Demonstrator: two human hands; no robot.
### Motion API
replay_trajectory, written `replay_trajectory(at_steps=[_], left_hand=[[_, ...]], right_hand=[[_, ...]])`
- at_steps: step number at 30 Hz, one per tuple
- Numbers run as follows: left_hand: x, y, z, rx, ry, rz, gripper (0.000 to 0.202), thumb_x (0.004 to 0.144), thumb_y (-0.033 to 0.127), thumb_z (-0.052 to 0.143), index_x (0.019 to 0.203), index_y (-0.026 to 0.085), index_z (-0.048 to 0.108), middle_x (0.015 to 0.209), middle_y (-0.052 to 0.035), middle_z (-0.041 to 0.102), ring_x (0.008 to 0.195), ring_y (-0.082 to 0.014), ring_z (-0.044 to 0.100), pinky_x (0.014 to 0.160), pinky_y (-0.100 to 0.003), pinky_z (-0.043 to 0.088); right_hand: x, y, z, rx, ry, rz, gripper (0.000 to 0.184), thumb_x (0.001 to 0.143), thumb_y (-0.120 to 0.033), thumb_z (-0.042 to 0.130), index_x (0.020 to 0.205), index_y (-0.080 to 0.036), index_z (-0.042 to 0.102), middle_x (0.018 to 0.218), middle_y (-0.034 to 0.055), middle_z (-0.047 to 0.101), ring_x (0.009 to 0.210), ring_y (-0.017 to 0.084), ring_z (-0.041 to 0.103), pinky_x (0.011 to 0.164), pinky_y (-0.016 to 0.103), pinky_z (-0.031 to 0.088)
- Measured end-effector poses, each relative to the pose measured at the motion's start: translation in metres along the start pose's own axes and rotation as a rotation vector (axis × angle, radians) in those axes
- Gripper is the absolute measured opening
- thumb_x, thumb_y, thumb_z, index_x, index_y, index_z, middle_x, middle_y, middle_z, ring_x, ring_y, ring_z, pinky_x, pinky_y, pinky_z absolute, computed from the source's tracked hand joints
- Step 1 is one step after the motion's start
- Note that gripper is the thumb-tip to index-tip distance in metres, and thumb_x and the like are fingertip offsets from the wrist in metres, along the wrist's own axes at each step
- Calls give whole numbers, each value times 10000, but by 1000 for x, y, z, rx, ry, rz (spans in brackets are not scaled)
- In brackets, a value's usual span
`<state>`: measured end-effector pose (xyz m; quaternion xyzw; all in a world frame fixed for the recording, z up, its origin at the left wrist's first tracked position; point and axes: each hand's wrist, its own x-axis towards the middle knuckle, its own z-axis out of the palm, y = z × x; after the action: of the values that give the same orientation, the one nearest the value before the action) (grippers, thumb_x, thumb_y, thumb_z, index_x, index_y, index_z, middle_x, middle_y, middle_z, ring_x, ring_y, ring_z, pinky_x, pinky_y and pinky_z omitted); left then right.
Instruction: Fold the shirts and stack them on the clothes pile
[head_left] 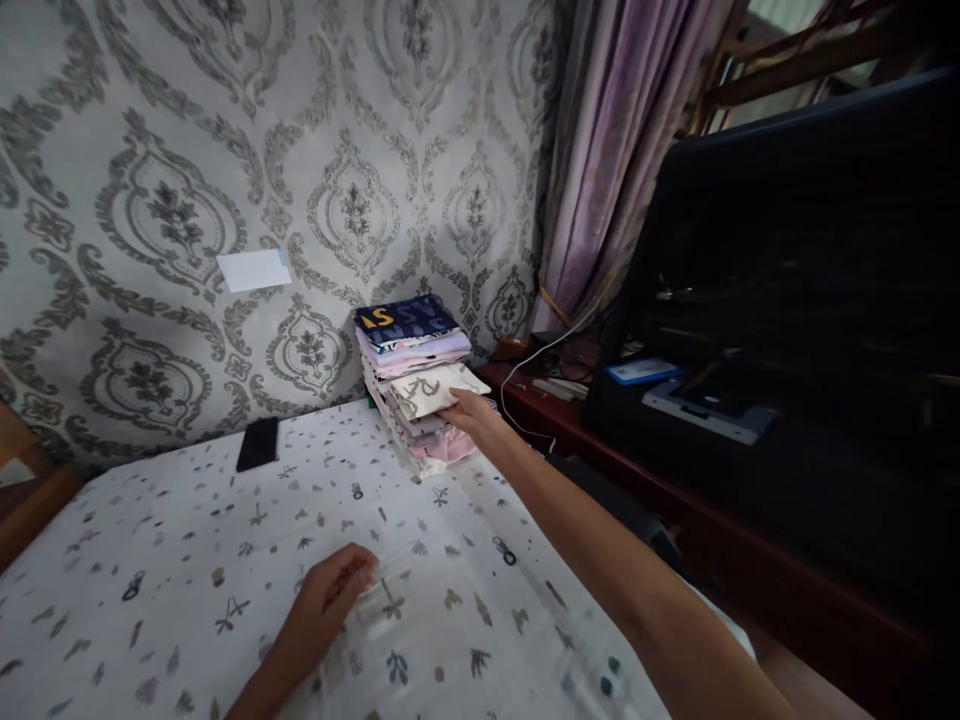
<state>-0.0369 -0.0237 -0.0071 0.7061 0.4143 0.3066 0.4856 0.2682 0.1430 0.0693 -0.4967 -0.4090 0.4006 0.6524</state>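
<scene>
My right hand reaches forward and grips the near edge of a folded cream cloth with a grey-brown print, thumb on top. The folded cloth is at the front of a stack of folded clothes; whether it rests on the clothes under it I cannot tell. A navy folded piece with yellow and blue letters tops the stack, with lilac and pink layers below. My left hand is low over the patterned sheet, its fingers curled in and nothing visible in them.
A black phone lies on the sheet near the wall. Right of the bed, a dark red wooden surface carries a white cable and a large black open case. A purple curtain hangs behind.
</scene>
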Motion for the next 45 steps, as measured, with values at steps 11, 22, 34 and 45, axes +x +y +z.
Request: replay_trajectory(at_steps=[11, 22, 34, 45], left_hand=[[0, -2, 1, 61, 9, 13, 438, 912, 606, 487, 900, 203, 658, 774, -46, 607, 733, -201, 542, 670, -279, 395], [1, 4, 0, 53, -12, -5, 424, 937, 573, 453, 860, 196, 630, 733, -28, 524, 654, -162, 427, 600, -269, 314], [-1, 17, -5, 86, -42, 27, 337, 945, 448, 450, 855, 173, 622, 654, 28, 443, 576, -118, 359, 581, -255, 278], [-4, 11, -6, 95, 7, 81, 260, 884, 363, 513, 882, 162, 678, 687, -5, 573, 594, -126, 448, 585, -251, 340]], right_hand=[[-22, -10, -4, -548, 114, -136, 262, 806, -291, 668, 1047, -192, 701, 1416, 150, 522, 1433, 334, 336, 1206, 527, 178], [15, 26, 41, -1127, 107, -145, 761, 811, -633, 679, 1428, -224, 507, 1580, 225, 312, 1487, 455, 182, 1123, 704, 75], [18, 24, 46, -1326, 81, -72, 791, 875, -719, 505, 1508, -257, 400, 1577, 227, 314, 1465, 445, 242, 1105, 692, 157], [-92, 40, 54, -1008, -177, -664, 520, 952, -464, 465, 1359, -150, 544, 1583, 217, 341, 1485, 357, 276, 1165, 579, 260]])
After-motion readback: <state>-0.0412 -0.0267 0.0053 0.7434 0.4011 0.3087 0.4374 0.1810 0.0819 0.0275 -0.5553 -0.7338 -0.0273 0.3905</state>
